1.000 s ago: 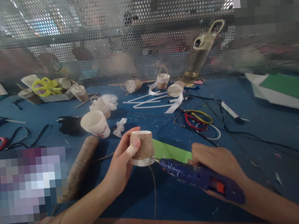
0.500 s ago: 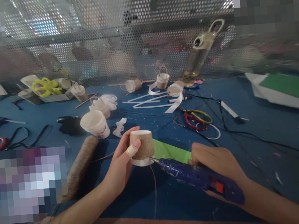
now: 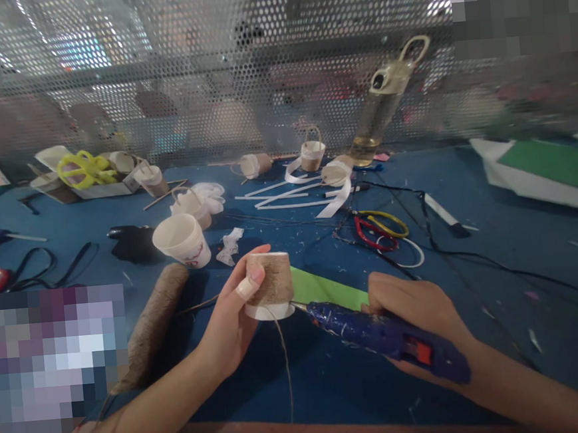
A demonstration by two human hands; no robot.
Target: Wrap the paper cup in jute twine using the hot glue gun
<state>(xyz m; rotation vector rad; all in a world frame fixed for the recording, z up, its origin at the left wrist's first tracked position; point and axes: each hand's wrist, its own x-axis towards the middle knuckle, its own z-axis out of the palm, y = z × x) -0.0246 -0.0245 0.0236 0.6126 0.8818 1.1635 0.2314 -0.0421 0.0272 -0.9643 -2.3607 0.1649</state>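
Note:
My left hand is closed round a small paper cup wrapped in brown twine, its white rim facing down. A bandage covers part of the thumb. From the lower edge of the wrapping a loose strand of twine hangs toward the table edge. My right hand grips a blue glue gun with a red switch. The metal nozzle points left and meets the cup's side just above the white band. Under the gun lies a strip of green paper.
A roll of twine lies left of my hands, near a white paper cup and lace. Twine baskets, glue sticks and a leaning bottle stand behind. Scissors and a black cable are at right.
The cup has turned slightly in my left hand and shifted a little left. The hanging strand has swung left with it. The glue gun stays almost where it was.

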